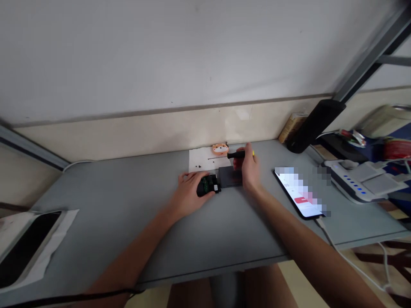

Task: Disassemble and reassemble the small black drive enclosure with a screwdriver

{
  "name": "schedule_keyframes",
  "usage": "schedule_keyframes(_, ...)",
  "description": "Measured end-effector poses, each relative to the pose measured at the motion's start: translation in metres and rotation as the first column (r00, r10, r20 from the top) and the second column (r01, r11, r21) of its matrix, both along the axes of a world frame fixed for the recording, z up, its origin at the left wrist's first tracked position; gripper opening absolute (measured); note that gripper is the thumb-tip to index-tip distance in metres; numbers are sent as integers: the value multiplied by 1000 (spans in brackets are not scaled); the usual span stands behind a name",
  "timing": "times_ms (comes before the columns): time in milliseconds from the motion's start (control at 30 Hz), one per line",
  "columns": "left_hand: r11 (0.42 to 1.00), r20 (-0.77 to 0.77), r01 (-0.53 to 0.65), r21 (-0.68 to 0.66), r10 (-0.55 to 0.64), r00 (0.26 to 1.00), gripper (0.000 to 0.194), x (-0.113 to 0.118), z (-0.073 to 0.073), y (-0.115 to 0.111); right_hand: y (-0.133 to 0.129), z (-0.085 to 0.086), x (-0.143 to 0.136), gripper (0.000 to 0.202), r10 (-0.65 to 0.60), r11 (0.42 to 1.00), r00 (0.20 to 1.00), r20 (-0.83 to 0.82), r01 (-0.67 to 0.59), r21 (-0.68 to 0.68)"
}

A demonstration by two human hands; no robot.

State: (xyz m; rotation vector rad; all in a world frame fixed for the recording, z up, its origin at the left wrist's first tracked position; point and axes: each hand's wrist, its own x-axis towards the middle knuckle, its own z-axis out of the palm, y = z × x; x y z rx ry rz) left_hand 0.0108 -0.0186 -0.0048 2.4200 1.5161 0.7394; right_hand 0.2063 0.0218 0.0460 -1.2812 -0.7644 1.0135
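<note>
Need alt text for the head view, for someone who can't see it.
A person's left hand grips a small black device with exposed green circuitry on a gray desk, while the right hand holds a dark screwdriver. Tiny dark parts lie on white paper behind; a lit phone sits to the right.

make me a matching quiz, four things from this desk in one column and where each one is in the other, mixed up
1. slim screwdriver with a black handle
2. green circuit board in a black casing
3. small orange-and-white item with an animal face
4. black rectangular phone with a lit screen

A. on the grey table, white cable at its near end
B. gripped in the right hand
C. by the far edge of the white paper sheet
D. held by the left hand

Pairs: 1-B, 2-D, 3-C, 4-A
</note>
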Motion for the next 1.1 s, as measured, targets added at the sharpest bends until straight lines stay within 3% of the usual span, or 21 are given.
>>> schedule_keyframes(100,1000,7,-5,-4,5,1000,44,0,2,0,2,0,2,49,2,996,998,-60,-8,-91)
schedule_keyframes(600,999,39,32,42,-34,999,34,-2,0,-1,8,8,19,54,98,983,994,-52,-105,-149)
schedule_keyframes(833,992,106,-38,122,25,994,18,-5,-2,1,2,10,13,57,209,977,975,78,-205,-63)
schedule_keyframes(1100,974,166,-46,223,9,986,11,-5,-5,4,1,6,11,57,257,966,964,73,-257,-10)
